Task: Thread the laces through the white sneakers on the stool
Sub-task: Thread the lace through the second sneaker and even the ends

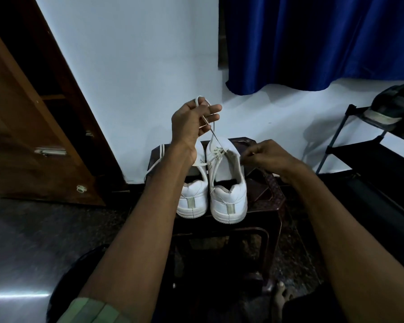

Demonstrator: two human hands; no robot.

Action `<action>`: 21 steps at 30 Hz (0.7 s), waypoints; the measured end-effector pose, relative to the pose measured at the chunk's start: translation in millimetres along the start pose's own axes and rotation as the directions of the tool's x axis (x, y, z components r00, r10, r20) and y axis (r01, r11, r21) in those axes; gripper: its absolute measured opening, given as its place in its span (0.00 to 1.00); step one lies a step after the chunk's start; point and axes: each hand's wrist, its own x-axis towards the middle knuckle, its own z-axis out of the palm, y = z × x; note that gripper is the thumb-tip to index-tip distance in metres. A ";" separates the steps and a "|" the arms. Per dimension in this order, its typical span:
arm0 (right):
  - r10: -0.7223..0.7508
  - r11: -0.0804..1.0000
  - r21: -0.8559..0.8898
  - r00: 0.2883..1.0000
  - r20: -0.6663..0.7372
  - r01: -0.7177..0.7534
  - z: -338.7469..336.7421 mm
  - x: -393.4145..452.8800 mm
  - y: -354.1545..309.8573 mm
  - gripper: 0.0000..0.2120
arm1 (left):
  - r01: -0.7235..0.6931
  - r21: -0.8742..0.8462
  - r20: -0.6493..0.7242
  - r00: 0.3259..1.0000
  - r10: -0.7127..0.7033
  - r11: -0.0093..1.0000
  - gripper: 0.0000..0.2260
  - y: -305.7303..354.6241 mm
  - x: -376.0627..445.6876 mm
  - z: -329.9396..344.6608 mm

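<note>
Lace [214, 134]: runs taut, up and left from right sneaker [224, 173]
Left hand [191, 123]: pinches lace, raised (nearer)
Right hand [265, 155]: fingers curled beside eyelets; contents unclear

A dark brown plastic stool [272, 194] with a patterned top stood on a dark speckled floor [56, 229]. Two white leather sneakers [228, 190] sat side by side on it, heels nearest the camera.

Two sneakers [211, 190] sit side by side on the stool [264, 194].
</note>
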 end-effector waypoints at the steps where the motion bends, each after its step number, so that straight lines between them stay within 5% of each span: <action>1: 0.002 0.997 0.072 1.000 -0.031 0.000 -0.3 1.3 1.4 0.06 | 0.000 -0.001 -0.002 1.000 0.000 1.000 0.01 1.0 -1.1 0.5; 3: 0.050 0.932 0.363 0.993 -0.107 -0.008 -2.1 8.0 5.4 0.12 | 0.028 0.002 -0.032 0.999 -0.028 1.000 0.02 -0.1 -1.2 0.7; 5: 0.154 0.632 0.774 0.985 -0.077 -0.038 -4.2 17.6 9.0 0.16 | 0.063 0.037 -0.100 0.993 -0.059 0.997 0.06 -4.9 -0.2 0.4; 7: 0.209 0.279 0.958 0.978 0.010 -0.070 -2.2 22.1 12.6 0.17 | 0.035 0.185 -0.192 0.981 0.001 0.982 0.11 -12.8 2.3 -1.0; 8: 0.230 0.262 0.961 0.973 0.032 -0.093 0.5 20.7 11.7 0.17 | 0.005 0.284 -0.218 0.974 0.060 0.959 0.13 -16.3 3.1 -1.7; 11: 0.263 0.729 0.676 0.957 -0.126 -0.111 14.3 18.9 10.6 0.17 | -0.038 0.409 -0.182 0.976 0.123 0.912 0.12 -17.8 0.5 -2.3; 13: 0.070 0.963 0.268 0.969 -0.235 -0.005 19.4 19.6 12.1 0.08 | -0.013 0.386 -0.092 0.994 0.053 0.922 0.10 -16.5 -3.3 -1.0; 16: -0.174 0.972 -0.179 0.979 -0.109 0.153 18.4 22.7 18.1 0.04 | -0.017 0.430 0.001 1.000 0.018 0.903 0.10 -22.1 -3.1 -0.7; 18: -0.183 0.975 -0.142 0.980 -0.082 0.170 15.2 23.2 22.5 0.10 | -0.041 0.424 0.005 0.999 0.043 0.905 0.12 -25.5 0.7 -2.4; 21: -0.044 0.957 0.282 0.992 -0.115 0.075 14.9 21.2 19.4 0.10 | -0.043 0.490 0.017 0.999 0.039 0.871 0.15 -28.4 4.3 -5.3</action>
